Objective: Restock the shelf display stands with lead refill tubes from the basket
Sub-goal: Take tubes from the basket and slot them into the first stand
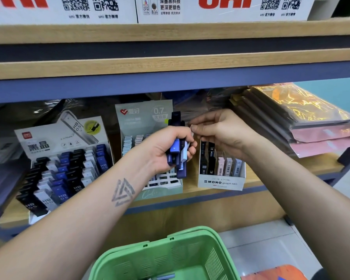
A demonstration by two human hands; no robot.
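My left hand (168, 146) grips a bundle of lead refill tubes (178, 152), dark blue, blue and white, held upright in front of the middle display stand (143, 118). My right hand (218, 134) pinches the top of a pale tube at the bundle's right edge, fingertips touching my left hand. On the shelf stand three displays: a left stand (63, 154) full of black, blue and white HB 0.5 tubes, the middle 0.7 stand with pale tubes and empty slots (162, 178), and a small MONO graph box (221, 174). The green basket (166, 257) sits below, a tube lying at its bottom.
A wooden shelf board (170, 65) hangs low above the stands. White boxes with red lettering (220, 9) stand on the upper shelf. Stacked wrapped packets (303, 122) lie to the right. Light floor tiles (271, 249) show beside the basket.
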